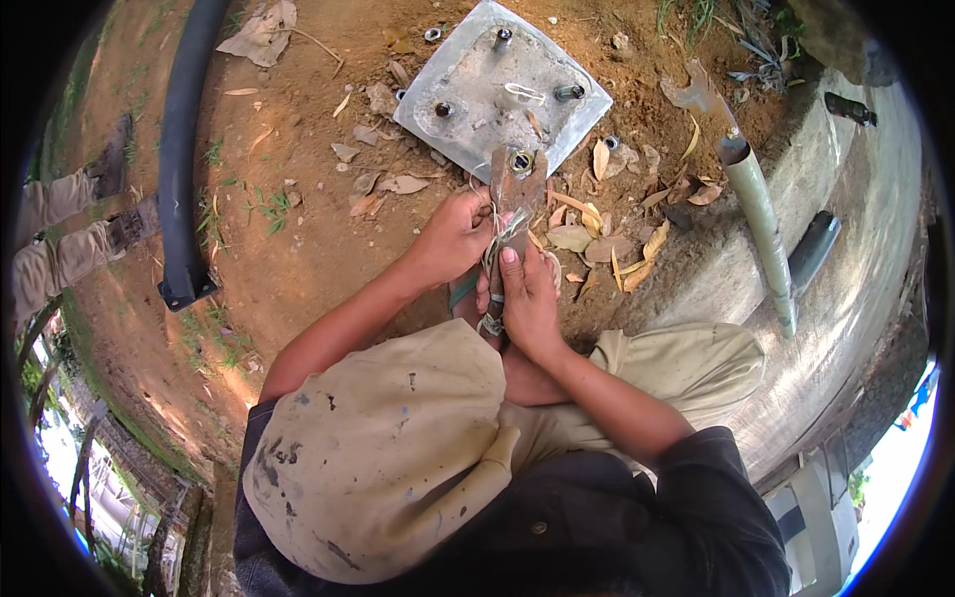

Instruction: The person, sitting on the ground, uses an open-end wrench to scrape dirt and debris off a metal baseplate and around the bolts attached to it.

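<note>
My right hand (532, 303) is wrapped around a narrow, rusty brown flat bar (519, 189), its thumb lying along the top. Pale cord or wire strands (507, 227) are wound around the bar just ahead of that thumb. At the bar's left side, my left hand (460, 234) has its fingers pinched together by the strands; its fingertips are partly hidden. The bar's far end reaches the near corner of a square grey concrete block (468, 75). Upright threaded bolts (504, 37) stick out of the block, and a bent pale loop (524, 93) rises near its middle.
A long black pipe (179, 149) with an end flange lies at left, near another person's legs (65, 254). To the right are a pale greenish tube (761, 204), a dark bottle-like object (816, 242) and a concrete strip (856, 298). Dry leaves (652, 241) and loose nuts (433, 35) lie on the dirt.
</note>
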Demonstrator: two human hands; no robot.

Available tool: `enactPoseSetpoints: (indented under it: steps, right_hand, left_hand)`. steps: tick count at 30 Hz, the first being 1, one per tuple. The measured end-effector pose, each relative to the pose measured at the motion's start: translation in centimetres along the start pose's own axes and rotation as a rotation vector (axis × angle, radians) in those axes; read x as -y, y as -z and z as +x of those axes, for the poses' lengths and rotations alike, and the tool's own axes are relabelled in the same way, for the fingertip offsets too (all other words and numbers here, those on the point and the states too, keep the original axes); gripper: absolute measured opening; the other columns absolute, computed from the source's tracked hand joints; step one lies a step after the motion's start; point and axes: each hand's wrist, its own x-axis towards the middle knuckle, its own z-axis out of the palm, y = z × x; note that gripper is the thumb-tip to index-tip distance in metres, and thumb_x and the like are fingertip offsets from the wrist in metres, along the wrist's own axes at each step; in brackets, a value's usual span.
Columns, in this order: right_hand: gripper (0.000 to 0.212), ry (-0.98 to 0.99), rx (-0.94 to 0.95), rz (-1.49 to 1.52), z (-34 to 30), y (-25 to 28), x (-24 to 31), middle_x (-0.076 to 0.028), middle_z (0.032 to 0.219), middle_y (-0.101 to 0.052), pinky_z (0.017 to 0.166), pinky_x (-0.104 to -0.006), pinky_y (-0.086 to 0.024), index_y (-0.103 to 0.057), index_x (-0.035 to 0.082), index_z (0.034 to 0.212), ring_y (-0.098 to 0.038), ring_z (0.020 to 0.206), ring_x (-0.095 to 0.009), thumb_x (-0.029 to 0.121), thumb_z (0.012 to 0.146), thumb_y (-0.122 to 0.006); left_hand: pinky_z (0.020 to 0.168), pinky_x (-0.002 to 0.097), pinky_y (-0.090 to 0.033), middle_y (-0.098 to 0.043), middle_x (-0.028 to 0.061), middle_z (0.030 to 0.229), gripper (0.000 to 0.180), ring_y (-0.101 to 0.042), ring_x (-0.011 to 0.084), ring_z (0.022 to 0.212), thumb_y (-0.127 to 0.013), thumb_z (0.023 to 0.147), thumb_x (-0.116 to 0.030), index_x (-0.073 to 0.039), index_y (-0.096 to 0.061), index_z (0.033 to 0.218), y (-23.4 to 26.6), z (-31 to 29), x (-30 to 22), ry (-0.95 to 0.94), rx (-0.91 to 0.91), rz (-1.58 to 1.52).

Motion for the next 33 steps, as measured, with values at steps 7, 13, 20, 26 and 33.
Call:
enactPoseSetpoints:
  steps: [7,13,20,26,33]
  right_hand:
    - [0.028,-0.028,-0.026,0.051,-0.3,-0.1,0.3,-0.003,0.073,-0.062,0.053,-0.0255,-0.049,-0.053,0.004,0.115,-0.058,0.056,-0.01,0.029,0.115,-0.039]
    - [0.029,-0.013,0.004,0.056,0.1,0.1,0.4,-0.002,0.073,-0.06,0.052,-0.0253,-0.047,-0.054,0.004,0.118,-0.056,0.056,-0.009,0.029,0.115,-0.039]
    - [0.031,-0.106,0.063,-0.054,1.0,3.9,0.3,0.0,0.069,-0.058,0.048,-0.0244,-0.04,-0.057,0.004,0.113,-0.049,0.052,-0.007,0.032,0.114,-0.043]
    - [0.043,-0.031,0.477,-0.946,8.4,14.2,11.9,-0.024,0.097,-0.072,0.08,-0.0476,-0.051,-0.072,0.0,0.115,-0.068,0.085,-0.036,0.04,0.104,-0.058]
    - [0.046,0.021,0.361,-1.078,5.7,15.0,13.8,-0.019,0.068,-0.063,0.064,-0.0472,-0.046,-0.071,-0.001,0.09,-0.061,0.064,-0.032,0.042,0.102,-0.061]
  left_hand:
    - [0.057,0.0325,-0.052,-0.071,0.0074,0.081,0.018,-0.062,0.0098,0.064,-0.059,0.105,-0.011,0.004,-0.065,0.113,-0.3,0.0,0.0,0.055,0.004,-0.028]
    - [0.058,0.0302,-0.053,-0.071,0.0067,0.081,0.018,-0.064,0.0089,0.066,-0.059,0.105,-0.011,0.004,-0.065,0.113,-0.2,0.1,0.0,0.022,-0.011,-0.014]
    - [0.062,0.0258,-0.054,-0.071,0.0031,0.087,0.022,-0.067,0.0091,0.071,-0.066,0.103,-0.017,-0.001,-0.066,0.118,-1.6,0.7,1.3,0.105,0.049,-0.229]
    - [0.089,0.0319,-0.057,-0.067,0.0095,0.129,0.039,-0.069,0.0154,0.104,-0.061,0.107,-0.024,-0.002,-0.055,0.138,-4.2,1.1,1.9,0.046,0.253,-0.504]
    - [0.089,0.0322,-0.056,-0.068,0.0095,0.122,0.036,-0.068,0.0159,0.101,-0.06,0.108,-0.028,-0.002,-0.059,0.132,-5.1,1.2,1.3,0.083,0.238,-0.697]
